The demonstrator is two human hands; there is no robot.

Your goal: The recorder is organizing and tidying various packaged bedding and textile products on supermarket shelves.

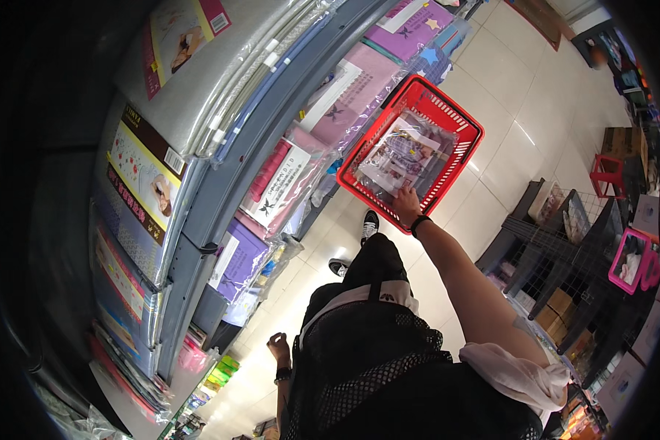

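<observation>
A red plastic shopping basket (452, 116) is in front of me, beside the shelf. Inside it lies a clear plastic package (412, 151) with a printed insert and what looks like folded checked fabric. My right hand (407, 204), with a black band on the wrist, reaches over the basket's near end. Its fingers are at the package's lower edge; whether they grip it or the basket is hidden. My left hand (279, 347) hangs low by my side near the lower shelf, fingers curled. No object shows in it, though it is small in view.
Grey metal shelving (228, 181) curves along the left, stacked with plastic-wrapped textiles such as a purple pack (242, 256) and a pink pack (286, 181). Pale floor tiles (495, 104) lie beyond the basket. To the right stand a dark wire-mesh rack (539, 236) and a red stool (608, 176).
</observation>
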